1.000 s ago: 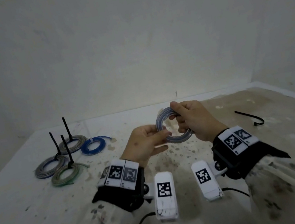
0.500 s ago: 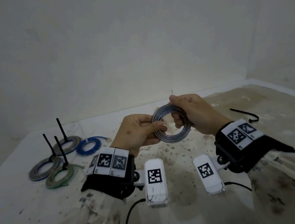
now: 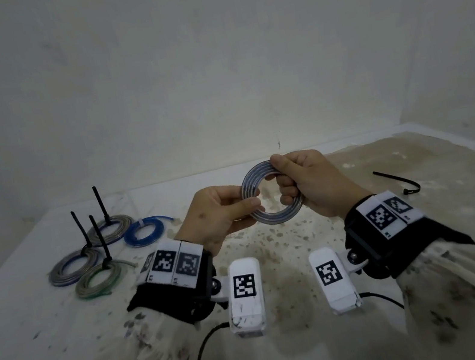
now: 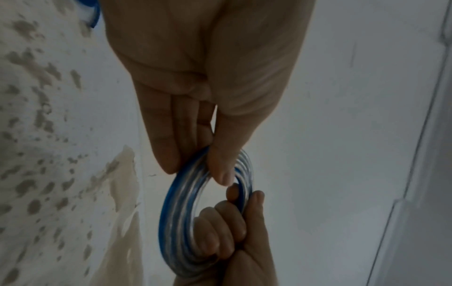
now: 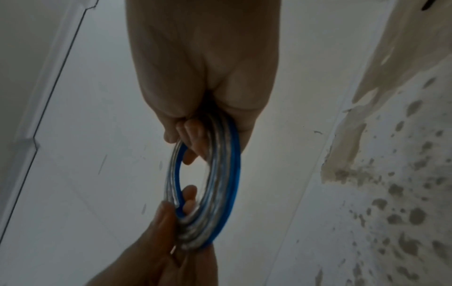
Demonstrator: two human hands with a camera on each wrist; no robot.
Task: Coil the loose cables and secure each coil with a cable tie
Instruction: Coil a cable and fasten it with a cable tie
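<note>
Head view: both hands' fingers point(image 3: 247, 206) pinch coil point(image 3: 279, 220).

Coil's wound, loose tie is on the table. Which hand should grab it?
Right, probably. The black cable tie lies on the table to the right of the right hand, with nothing between. The left hand already pinches the coil and could likely hold it alone.

Both hands point(image 5: 195, 77) on cable coil point(image 5: 220, 193)
</note>
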